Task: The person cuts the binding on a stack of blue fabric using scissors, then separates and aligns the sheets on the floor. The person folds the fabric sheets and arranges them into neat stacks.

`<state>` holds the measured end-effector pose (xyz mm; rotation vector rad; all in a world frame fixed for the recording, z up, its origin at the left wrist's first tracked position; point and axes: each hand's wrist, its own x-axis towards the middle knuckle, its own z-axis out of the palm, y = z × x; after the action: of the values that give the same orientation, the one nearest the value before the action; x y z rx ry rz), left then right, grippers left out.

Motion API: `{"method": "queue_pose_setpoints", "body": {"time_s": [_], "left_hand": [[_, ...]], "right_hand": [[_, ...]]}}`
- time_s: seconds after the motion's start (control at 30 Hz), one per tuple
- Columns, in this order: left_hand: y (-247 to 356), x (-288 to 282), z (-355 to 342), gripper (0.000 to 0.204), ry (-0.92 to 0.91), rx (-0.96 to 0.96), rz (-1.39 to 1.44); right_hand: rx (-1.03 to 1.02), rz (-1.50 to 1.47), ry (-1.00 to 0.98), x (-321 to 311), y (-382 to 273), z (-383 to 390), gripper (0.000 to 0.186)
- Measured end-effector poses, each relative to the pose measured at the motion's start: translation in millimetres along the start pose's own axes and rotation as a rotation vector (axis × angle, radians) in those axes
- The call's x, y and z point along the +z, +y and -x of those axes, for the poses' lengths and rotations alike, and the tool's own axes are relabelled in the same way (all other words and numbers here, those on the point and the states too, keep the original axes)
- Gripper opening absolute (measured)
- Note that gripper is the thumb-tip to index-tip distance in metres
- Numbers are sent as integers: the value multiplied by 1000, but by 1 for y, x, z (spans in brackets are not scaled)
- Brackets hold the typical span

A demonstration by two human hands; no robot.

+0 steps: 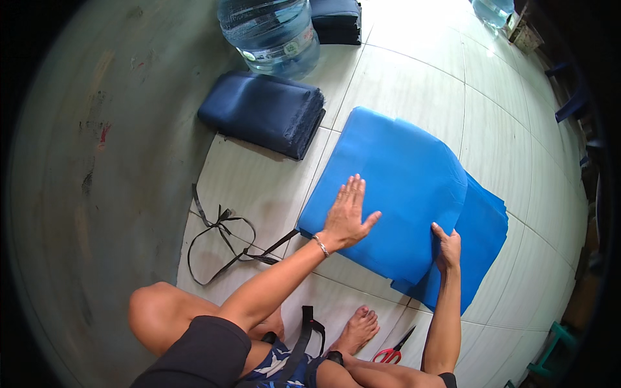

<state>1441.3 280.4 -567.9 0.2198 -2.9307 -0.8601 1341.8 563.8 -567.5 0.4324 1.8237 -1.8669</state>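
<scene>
A folded stack of bright blue sheets (381,161) lies on the tiles before me, its lower layers fanning out to the right. My left hand (351,211) rests flat on the upper fold, fingers stretched. My right hand (446,249) grips the right edge of that fold, thumb on top and some fingers hidden. Black flat strapping (221,222) lies looped to the left, one end reaching under the blue stack. Red-handled scissors (391,354) lie near my bare right foot.
A dark navy folded stack (259,113) lies beyond, near a large water jug (268,35) and another dark stack (334,19). A grey wall or surface (97,161) borders the left. A second jug (491,10), a green stool (546,355) and other furniture stand along the right edge.
</scene>
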Motion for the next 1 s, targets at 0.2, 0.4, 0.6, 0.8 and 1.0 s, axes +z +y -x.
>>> {"method": "queue_pose_setpoints", "body": {"time_s": [0.2, 0.4, 0.6, 0.8, 1.0], "left_hand": [[-13, -1, 4, 87, 106, -20, -165], [-16, -4, 6, 86, 86, -42, 8], [-11, -4, 5, 88, 45, -53, -129], [-16, -1, 2, 90, 134, -31, 12], [2, 0, 10, 92, 44, 37, 46]], "right_hand": [[-76, 197, -17, 17, -3, 7, 38], [-81, 110, 90, 17, -2, 11, 35], [-92, 178, 23, 9, -1, 13, 27], [-14, 8, 29, 2, 8, 14, 25], [-6, 60, 41, -8, 12, 3, 24]]}}
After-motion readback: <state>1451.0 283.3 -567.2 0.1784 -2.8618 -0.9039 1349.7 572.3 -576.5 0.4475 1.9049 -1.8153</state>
